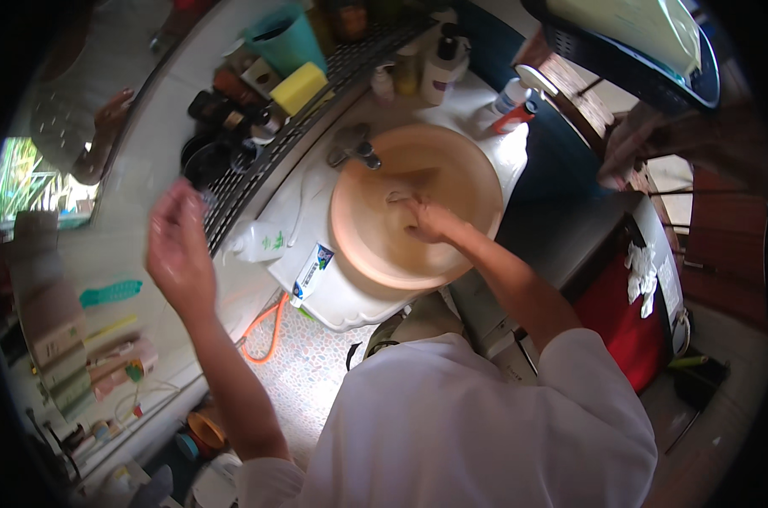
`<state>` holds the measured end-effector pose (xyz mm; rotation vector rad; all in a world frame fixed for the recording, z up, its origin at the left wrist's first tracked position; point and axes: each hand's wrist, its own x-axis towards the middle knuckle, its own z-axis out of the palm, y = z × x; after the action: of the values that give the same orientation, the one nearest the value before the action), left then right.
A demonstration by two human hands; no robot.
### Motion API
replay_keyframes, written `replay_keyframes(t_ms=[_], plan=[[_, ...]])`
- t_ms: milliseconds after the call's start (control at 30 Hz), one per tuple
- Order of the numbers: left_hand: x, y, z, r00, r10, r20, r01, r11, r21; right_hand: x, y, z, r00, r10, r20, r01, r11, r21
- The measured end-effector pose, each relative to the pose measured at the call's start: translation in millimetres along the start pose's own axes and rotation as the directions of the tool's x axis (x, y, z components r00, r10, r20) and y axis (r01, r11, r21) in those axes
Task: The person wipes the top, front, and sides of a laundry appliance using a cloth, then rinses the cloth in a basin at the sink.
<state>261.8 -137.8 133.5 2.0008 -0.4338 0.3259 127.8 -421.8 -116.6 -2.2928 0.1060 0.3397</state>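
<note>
My right hand (426, 218) lies flat and unclenched inside the peach basin (477, 178), grasping nothing; my left hand (176, 245), fingers loose and empty, hangs near the wire rack (257, 169). The basin, centre on the white tabletop (333, 296) below the tap (354, 146), looks rigid, wet-slick and best gripped by its rim.

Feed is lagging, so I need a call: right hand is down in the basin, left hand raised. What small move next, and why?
Probably bring the left hand down to the basin. It hangs empty near the wire shelf, while the right hand rests alone inside the bowl, below the tap.
</note>
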Motion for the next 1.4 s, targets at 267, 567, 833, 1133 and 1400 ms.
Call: replay_keyframes(t_ms=[267,567,833,1133,1400], plan=[[-158,-96,131,0.256,-0.540,0.802,0.953,0.005,-0.301,62,47,25,0.951,0.128,-0.281,-0.207,0.940,-0.272],[-158,-219,199,0.171,-0.477,0.862,0.778,-0.471,-0.415,23,-64,85,0.945,-0.118,-0.304,0.187,0.959,0.211],[-133,-127,224,0.348,-0.269,0.898,0.844,-0.326,-0.425,24,-72,82,0.827,0.086,-0.556,0.142,0.924,0.354],[-178,-167,233,0.140,-0.617,0.775,0.890,-0.265,-0.371,66,17,50,0.988,-0.036,-0.149,-0.012,0.950,-0.311],[-162,-141,229,-0.070,-0.701,0.710,0.833,-0.433,-0.345,70,19,75,0.978,0.203,0.052,-0.169,0.911,-0.376]])
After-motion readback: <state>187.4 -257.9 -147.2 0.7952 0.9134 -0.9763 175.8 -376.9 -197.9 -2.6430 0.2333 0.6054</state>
